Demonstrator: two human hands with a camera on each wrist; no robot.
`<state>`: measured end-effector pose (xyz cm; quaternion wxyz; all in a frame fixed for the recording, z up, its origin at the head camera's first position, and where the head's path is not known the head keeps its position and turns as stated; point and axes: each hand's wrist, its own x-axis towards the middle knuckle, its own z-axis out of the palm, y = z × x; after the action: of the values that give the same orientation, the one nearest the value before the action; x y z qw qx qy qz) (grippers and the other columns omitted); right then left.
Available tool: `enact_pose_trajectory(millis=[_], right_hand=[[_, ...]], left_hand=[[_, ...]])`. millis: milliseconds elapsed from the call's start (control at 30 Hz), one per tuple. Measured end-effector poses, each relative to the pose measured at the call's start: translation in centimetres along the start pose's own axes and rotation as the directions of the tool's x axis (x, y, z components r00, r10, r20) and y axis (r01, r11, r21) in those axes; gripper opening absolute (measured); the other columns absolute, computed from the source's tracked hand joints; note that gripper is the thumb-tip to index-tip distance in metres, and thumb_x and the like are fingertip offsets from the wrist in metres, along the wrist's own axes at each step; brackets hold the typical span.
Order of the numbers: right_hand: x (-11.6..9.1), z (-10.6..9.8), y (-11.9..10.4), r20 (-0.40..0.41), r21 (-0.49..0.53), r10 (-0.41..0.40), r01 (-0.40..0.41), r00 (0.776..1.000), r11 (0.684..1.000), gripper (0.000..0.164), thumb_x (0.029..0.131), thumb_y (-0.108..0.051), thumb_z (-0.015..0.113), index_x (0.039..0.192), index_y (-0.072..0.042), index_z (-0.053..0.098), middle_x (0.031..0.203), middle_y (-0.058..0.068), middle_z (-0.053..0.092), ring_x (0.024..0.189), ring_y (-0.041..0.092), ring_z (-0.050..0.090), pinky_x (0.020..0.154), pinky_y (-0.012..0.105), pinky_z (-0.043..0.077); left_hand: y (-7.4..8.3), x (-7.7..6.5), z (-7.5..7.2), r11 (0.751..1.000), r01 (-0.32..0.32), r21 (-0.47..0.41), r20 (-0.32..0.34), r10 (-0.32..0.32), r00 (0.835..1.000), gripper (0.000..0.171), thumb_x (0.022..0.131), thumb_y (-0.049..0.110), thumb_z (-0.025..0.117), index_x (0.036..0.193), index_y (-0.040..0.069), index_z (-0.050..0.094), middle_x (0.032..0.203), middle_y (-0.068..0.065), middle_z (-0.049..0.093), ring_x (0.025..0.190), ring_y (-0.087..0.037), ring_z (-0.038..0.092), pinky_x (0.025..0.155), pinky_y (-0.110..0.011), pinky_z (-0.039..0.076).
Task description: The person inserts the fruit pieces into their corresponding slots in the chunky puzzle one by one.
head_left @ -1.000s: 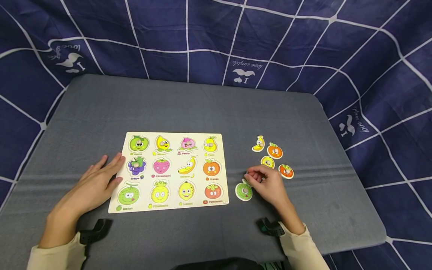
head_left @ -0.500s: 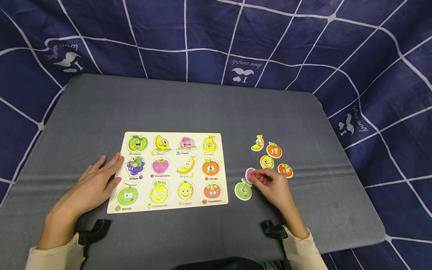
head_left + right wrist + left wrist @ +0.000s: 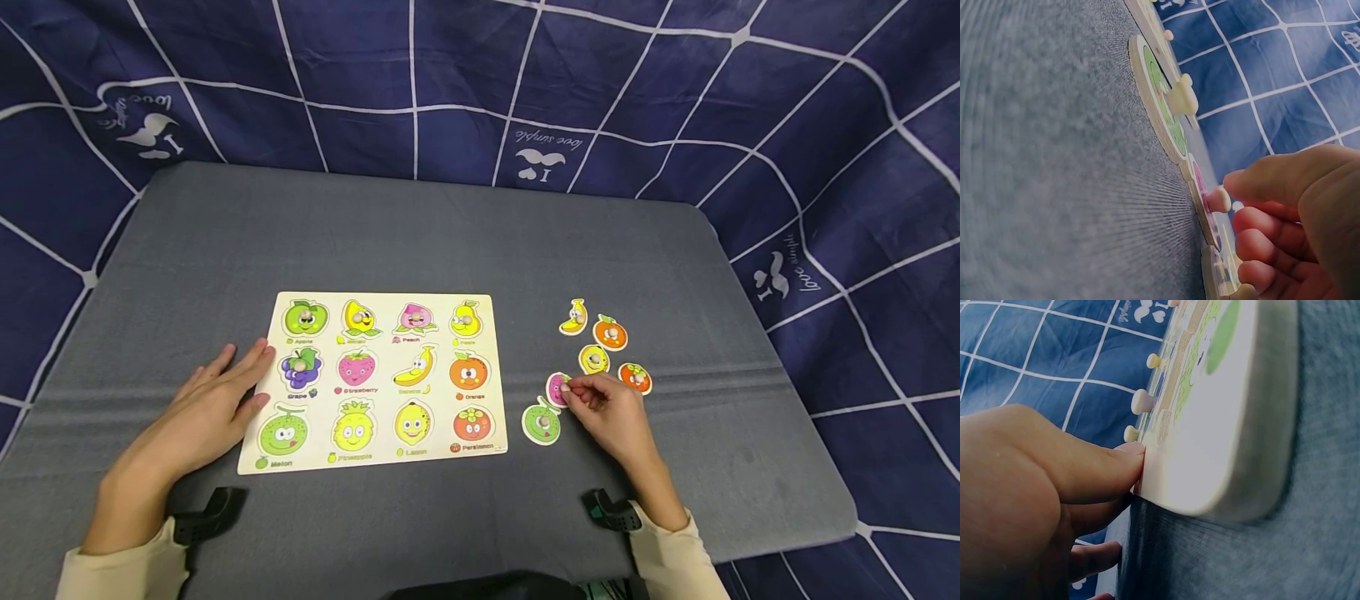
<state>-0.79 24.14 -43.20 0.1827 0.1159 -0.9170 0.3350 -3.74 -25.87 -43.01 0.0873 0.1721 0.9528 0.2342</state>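
Note:
In the head view my left hand [image 3: 198, 425] lies beside a wooden fruit puzzle board [image 3: 378, 340]. Its thumb [image 3: 1100, 472] touches the board's edge in the left wrist view. My right hand [image 3: 611, 417] has curled fingers close to a pink knobbed puzzle piece [image 3: 556, 389]. The right wrist view has the thumb right by that piece's knob [image 3: 1219, 200]; whether it is pinched I cannot tell. Against the pink piece lies a green melon piece [image 3: 541, 423]. Another piece [image 3: 1213, 272], partly cut off, lies below the fingers.
Loose banana [image 3: 574, 317], orange [image 3: 611, 334], yellow round [image 3: 594, 359] and persimmon [image 3: 635, 378] pieces lie beyond the right hand. On the board, the apple piece [image 3: 306, 317] and several others show knobs. A navy checked cloth [image 3: 450, 75] hangs behind the grey table [image 3: 420, 233].
My right hand has shifted slightly to the right, and the pink piece, hidden at first, has come into view. The left hand keeps its place by the board.

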Motion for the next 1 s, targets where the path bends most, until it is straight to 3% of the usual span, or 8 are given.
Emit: enact_pose_trajectory(millis=[1000], right_hand=[[0.03, 0.69, 0.44, 0.001, -0.082, -0.078, 0.078, 0.997, 0.994, 0.013, 0.071, 0.006, 0.079, 0.079, -0.003, 0.073, 0.068, -0.002, 0.064, 0.058, 0.010, 0.057, 0.053, 0.014, 0.042]], left_hand=[[0.10, 0.02, -0.04, 1.000, 0.003, -0.010, -0.001, -0.003, 1.000, 0.061, 0.099, 0.008, 0.056, 0.152, -0.006, 0.027, 0.157, -0.027, 0.023, 0.142, -0.057, 0.010, 0.106, -0.075, 0.006]])
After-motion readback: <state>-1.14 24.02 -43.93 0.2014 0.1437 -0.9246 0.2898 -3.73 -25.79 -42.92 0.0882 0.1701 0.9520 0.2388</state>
